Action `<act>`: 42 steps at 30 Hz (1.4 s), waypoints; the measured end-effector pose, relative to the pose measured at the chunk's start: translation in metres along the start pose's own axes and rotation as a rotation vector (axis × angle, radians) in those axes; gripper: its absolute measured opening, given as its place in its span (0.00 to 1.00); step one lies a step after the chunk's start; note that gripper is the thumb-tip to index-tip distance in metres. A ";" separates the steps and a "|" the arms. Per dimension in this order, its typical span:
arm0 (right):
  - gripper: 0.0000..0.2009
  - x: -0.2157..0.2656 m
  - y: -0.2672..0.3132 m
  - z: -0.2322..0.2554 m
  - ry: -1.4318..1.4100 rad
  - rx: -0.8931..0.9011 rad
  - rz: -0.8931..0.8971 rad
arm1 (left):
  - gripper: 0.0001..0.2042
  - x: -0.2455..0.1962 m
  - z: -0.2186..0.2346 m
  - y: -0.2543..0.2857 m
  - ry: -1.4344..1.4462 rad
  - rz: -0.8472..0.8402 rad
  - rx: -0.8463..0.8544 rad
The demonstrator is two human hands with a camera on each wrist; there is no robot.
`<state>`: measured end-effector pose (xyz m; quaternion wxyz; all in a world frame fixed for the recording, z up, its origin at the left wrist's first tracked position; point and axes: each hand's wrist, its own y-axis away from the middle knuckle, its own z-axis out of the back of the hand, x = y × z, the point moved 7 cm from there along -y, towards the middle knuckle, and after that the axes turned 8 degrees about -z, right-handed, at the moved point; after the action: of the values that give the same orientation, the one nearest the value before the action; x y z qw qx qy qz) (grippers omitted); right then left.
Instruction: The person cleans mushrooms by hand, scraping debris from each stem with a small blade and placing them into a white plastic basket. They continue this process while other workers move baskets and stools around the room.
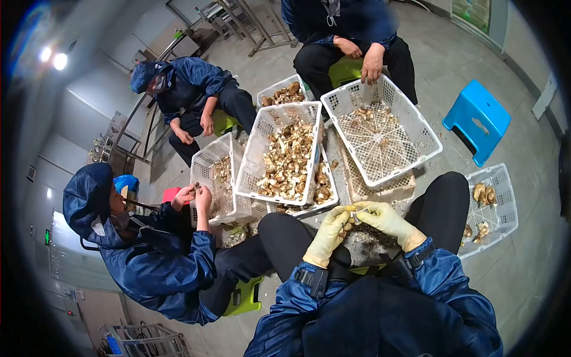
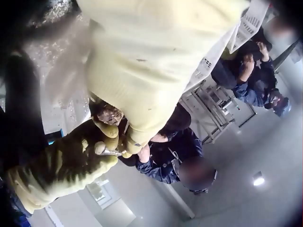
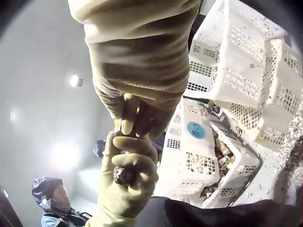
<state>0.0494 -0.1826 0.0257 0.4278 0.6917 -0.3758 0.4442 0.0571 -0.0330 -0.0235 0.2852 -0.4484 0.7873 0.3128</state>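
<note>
The left hand (image 1: pixel 329 233) gripped a mushroom (image 3: pixel 124 175); the right hand (image 1: pixel 380 218) pinched a small blade (image 1: pixel 358 212) against it. Short, shallow strokes away from the fingers seemed wisest.

White crates (image 1: pixel 380 128) of mushrooms sit on the floor among three seated workers, a blue stool (image 1: pixel 477 119) nearby

Pale yellow gloves on left hand (image 1: pixel 329 233) and right hand (image 1: pixel 385 218), white lattice crates (image 1: pixel 380 128), tan-brown mushrooms (image 1: pixel 289 159) (speckled), bright blue stool (image 1: pixel 477 119), navy jackets (image 1: pixel 157 265).
</note>
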 end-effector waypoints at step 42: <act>0.15 -0.043 -0.018 0.019 -0.026 -0.158 -0.111 | 0.17 0.011 -0.001 0.000 0.118 0.062 -0.030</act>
<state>0.0571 -0.1884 -0.0237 0.5003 0.6812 -0.3763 0.3796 0.0525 -0.0396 -0.0307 0.2217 -0.4456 0.8115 0.3063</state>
